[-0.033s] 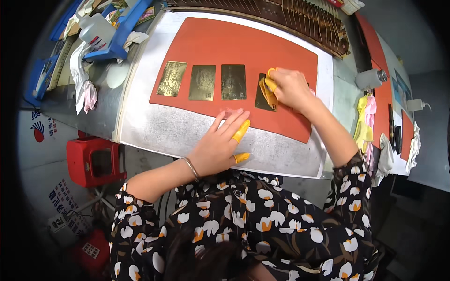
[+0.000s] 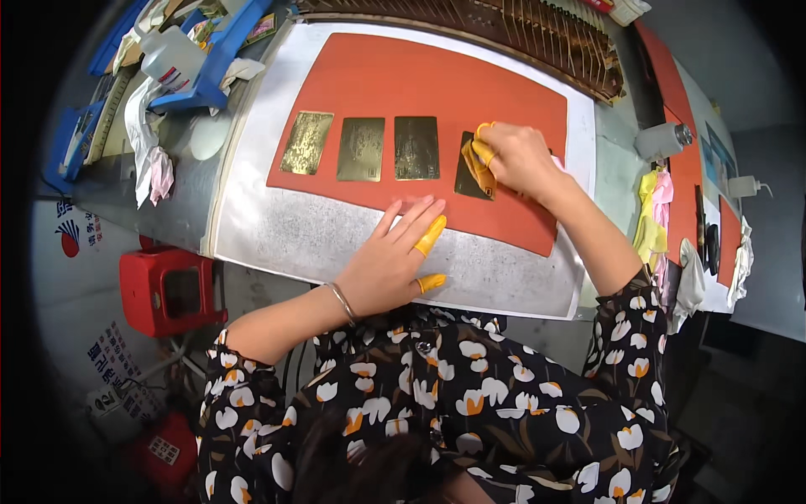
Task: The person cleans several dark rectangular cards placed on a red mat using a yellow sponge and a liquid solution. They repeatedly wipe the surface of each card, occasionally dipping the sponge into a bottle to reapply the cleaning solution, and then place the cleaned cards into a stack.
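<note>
Four dark gold, shiny metal cards lie in a row on an orange-red mat (image 2: 437,71): a first card (image 2: 307,143) at the left, a second card (image 2: 361,149), a third card (image 2: 417,149), and a fourth card (image 2: 463,179) at the right. My right hand (image 2: 522,155), with yellow finger cots on thumb and index finger, closes at the upper right edge of the fourth card. A yellowish shape beneath the fingers may be a reflection or a cloth; I cannot tell. My left hand (image 2: 390,252), also wearing two yellow cots, rests flat with fingers spread across the mat's near edge.
White sheeting (image 2: 277,239) lies under the mat. Beyond it runs a brown rack (image 2: 470,25) with thin rods. A blue holder (image 2: 206,76) and white bottle (image 2: 172,59) stand far left, a grey bottle (image 2: 663,138) at right. Beside the table is a red stool (image 2: 147,290).
</note>
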Demonstrator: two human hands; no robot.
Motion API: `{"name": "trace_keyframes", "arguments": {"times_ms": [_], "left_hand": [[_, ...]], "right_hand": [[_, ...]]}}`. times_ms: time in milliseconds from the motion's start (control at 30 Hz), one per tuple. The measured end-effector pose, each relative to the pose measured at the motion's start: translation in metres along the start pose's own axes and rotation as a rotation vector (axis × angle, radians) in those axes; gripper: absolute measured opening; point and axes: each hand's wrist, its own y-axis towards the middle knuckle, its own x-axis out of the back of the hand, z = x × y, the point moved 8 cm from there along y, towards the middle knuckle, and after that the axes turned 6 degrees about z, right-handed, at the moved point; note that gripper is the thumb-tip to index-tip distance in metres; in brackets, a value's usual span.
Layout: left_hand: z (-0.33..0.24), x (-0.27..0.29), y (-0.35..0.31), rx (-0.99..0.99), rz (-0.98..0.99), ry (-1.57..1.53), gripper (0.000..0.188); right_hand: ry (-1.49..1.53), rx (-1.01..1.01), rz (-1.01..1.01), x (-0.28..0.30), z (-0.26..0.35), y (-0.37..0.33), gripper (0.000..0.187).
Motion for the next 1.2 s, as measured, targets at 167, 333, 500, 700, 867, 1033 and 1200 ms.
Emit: {"name": "trace_keyframes", "arguments": {"times_ms": [167,333,500,700,867,1033,1200], "left_hand": [[0.002,-0.003,-0.003,0.026,0.034,-0.016,0.07],[0.005,-0.004,-0.005,0.039,0.055,0.002,0.07],[0.003,-0.003,0.0,0.034,0.026,-0.026,0.067],[0.004,-0.002,-0.005,0.026,0.003,-0.015,0.063],[0.003,-0.002,-0.005,0.038,0.02,0.021,0.063],[0.005,-0.003,-0.001,0.037,0.037,0.029,0.063],[0.004,0.001,-0.004,0.05,0.032,0.027,0.062]], "right_hand": [[-0.055,0.018,-0.073,-0.003,0.007,-0.009,0.008],[0.062,0.084,-0.055,-0.005,0.004,-0.006,0.011],[0.035,-0.083,-0.064,-0.004,-0.017,0.024,0.018],[0.056,0.232,0.144,-0.004,0.07,-0.051,0.009],[0.21,-0.236,-0.094,0.019,0.007,-0.07,0.017],[0.079,-0.172,-0.054,-0.007,0.023,-0.06,0.01],[-0.03,-0.043,-0.136,-0.006,0.02,-0.049,0.004]]}}
